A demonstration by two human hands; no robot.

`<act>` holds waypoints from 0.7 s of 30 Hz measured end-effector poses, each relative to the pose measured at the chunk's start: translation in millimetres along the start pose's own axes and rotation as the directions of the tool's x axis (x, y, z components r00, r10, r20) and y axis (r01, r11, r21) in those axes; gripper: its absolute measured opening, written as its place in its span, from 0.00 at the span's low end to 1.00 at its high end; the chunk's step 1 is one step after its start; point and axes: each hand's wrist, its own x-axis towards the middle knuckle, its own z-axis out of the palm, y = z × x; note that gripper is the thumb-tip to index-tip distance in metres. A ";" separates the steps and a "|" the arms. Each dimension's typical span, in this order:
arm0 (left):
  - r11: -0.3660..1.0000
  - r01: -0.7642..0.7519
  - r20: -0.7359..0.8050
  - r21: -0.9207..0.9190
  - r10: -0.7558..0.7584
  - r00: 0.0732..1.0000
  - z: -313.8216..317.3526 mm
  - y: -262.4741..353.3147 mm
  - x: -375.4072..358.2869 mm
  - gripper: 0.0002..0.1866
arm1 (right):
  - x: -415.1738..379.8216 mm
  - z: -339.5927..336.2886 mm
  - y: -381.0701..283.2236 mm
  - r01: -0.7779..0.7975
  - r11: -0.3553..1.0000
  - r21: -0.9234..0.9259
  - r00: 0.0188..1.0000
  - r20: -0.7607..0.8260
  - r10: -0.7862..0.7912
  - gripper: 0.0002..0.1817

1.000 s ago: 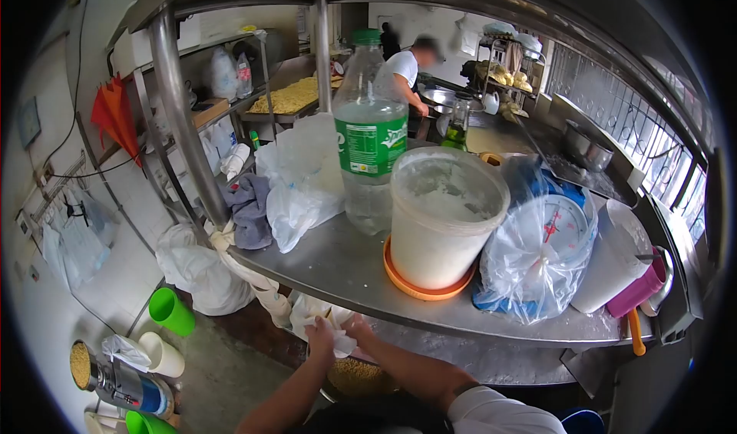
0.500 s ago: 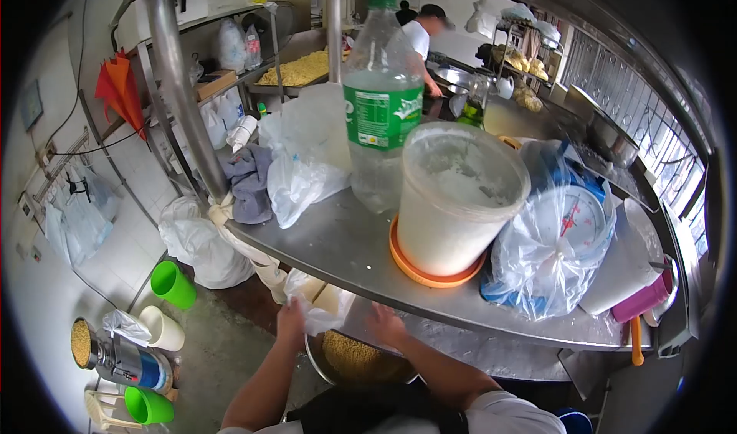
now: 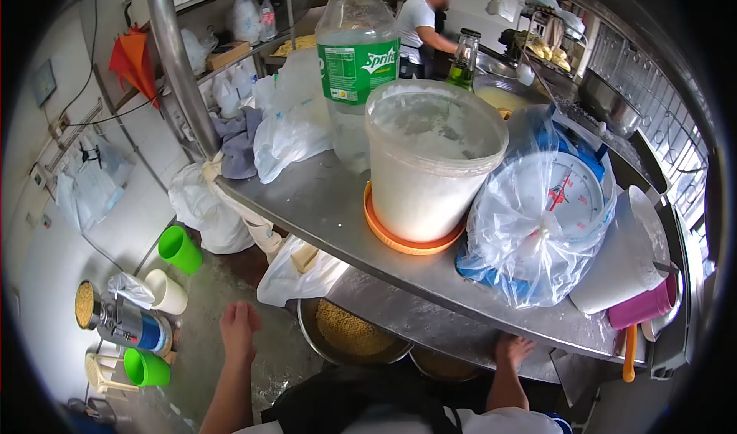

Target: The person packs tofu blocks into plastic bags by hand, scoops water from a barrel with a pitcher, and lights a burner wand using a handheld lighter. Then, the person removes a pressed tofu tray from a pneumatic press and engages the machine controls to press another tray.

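Observation:
My left hand (image 3: 240,330) is raised over the floor, left of a metal bowl (image 3: 305,334), with its fingers up and nothing in it. On the lower steel shelf (image 3: 418,315), my right hand (image 3: 513,349) rests near the front edge, fingers apart and holding nothing. Between the hands, the bowl contains yellowish grains (image 3: 353,330). A white plastic bag (image 3: 280,284) lies at the shelf's left end, with a beige block (image 3: 304,259) showing at its opening. Part of a second bowl (image 3: 445,363) of similar contents shows under the shelf.
The upper steel shelf (image 3: 307,211) carries a large Sprite bottle (image 3: 359,69), a tub of white powder (image 3: 430,173) on an orange lid, and a bagged dial scale (image 3: 564,196). Green buckets (image 3: 180,250) and a grain-topped machine (image 3: 127,326) stand left. A person (image 3: 421,27) works behind.
My left hand has let go of the white plastic bag and moved left and down. My right hand has moved right along the lower shelf. The view has shifted slightly.

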 end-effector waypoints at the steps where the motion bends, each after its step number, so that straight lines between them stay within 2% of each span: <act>1: 1.000 -0.002 -0.013 -0.003 0.002 1.000 -4.8 2.2 -8.2 0.16 | -3.0 -25.0 -0.9 -0.117 0.993 0.013 0.993 -0.029 0.117 0.46; 2: 0.999 0.045 0.012 0.019 -0.045 0.999 -11.7 1.5 -17.7 0.16 | 3.4 -27.1 -9.6 -0.107 0.994 0.014 0.994 -0.027 0.107 0.46; 4: 0.995 0.091 0.040 0.052 -0.093 0.995 -21.5 -4.2 -29.6 0.16 | 8.0 -28.0 -24.4 -0.041 0.999 -0.026 0.979 0.199 0.045 0.48; 5: 0.993 0.098 0.030 0.059 -0.100 0.994 -23.1 -9.7 -33.6 0.16 | -0.6 -34.7 -44.4 0.033 0.975 0.218 0.966 0.244 -0.088 0.47; 6: 0.992 0.108 0.022 0.063 -0.109 0.994 -24.0 -17.7 -38.7 0.15 | -12.3 -47.3 -79.7 0.162 0.980 0.112 0.944 0.272 -0.187 0.46; 7: 0.993 0.106 0.027 0.061 -0.107 0.994 -22.4 -28.9 -42.8 0.15 | -50.0 -103.4 -130.1 0.197 0.961 0.193 0.925 0.290 -0.248 0.42; 8: 0.989 0.142 0.081 0.042 -0.145 0.986 -18.6 -41.9 -44.3 0.15 | -41.5 -13.5 -136.1 0.436 0.894 0.101 0.898 0.010 -0.440 0.35; 9: 0.984 0.177 0.134 0.027 -0.179 0.975 -16.4 -53.8 -47.0 0.15 | -48.4 6.2 -163.8 0.508 0.847 0.152 0.812 0.243 -0.531 0.29; 10: 0.976 0.188 0.221 0.107 -0.208 0.953 -14.0 -64.4 -52.2 0.14 | -77.7 7.7 -190.3 0.510 0.846 0.158 0.814 0.231 -0.533 0.29; 11: 0.963 0.191 0.303 0.187 -0.242 0.922 -13.8 -73.2 -56.6 0.15 | -118.1 0.6 -224.5 0.736 0.664 0.135 0.668 0.021 -0.744 0.27; 12: 0.966 0.185 0.305 0.180 -0.233 0.923 -19.8 -80.0 -59.3 0.15 | -153.2 -4.3 -253.1 0.898 0.438 0.050 0.439 -0.172 -0.882 0.28; 13: 0.942 0.148 0.398 0.300 -0.264 0.878 -26.7 -86.9 -61.3 0.16 | -177.0 1.7 -275.1 0.960 0.170 0.220 0.195 -0.098 -0.976 0.29; 14: 0.907 0.100 0.476 0.409 -0.306 0.824 -35.4 -92.4 -61.4 0.17 | -196.5 7.5 -294.3 0.913 -0.102 0.395 -0.083 -0.065 -0.994 0.30; 15: 0.912 0.106 0.469 0.396 -0.300 0.830 -47.4 -94.7 -61.0 0.17 | -214.6 2.8 -310.5 0.915 -0.116 0.386 -0.099 -0.063 -0.993 0.30; 17: 0.946 0.218 0.362 0.239 -0.295 0.884 -83.2 -98.7 -62.8 0.16 | -254.0 -10.7 -331.6 0.809 -0.323 0.491 -0.217 -0.261 -0.941 0.28; 18: 0.945 0.235 0.353 0.228 -0.305 0.885 -105.2 -105.5 -61.9 0.16 | -258.1 21.2 -335.7 0.896 -0.179 0.406 -0.062 -0.286 -0.956 0.29; 19: 0.948 0.249 0.268 0.197 -0.296 0.917 -130.4 -113.8 -58.9 0.16 | -259.2 1.0 -341.1 0.853 0.046 0.519 0.108 -0.089 -0.990 0.30; 20: 0.951 0.261 0.176 0.166 -0.289 0.941 -155.6 -122.4 -56.4 0.15 | -258.9 -20.4 -346.5 0.770 0.279 0.574 0.254 0.125 -0.959 0.31; 21: 0.948 0.286 0.155 0.142 -0.307 0.939 -179.4 -131.2 -54.0 0.15 | -244.8 7.3 -344.7 0.889 0.250 0.384 0.258 0.033 -0.966 0.32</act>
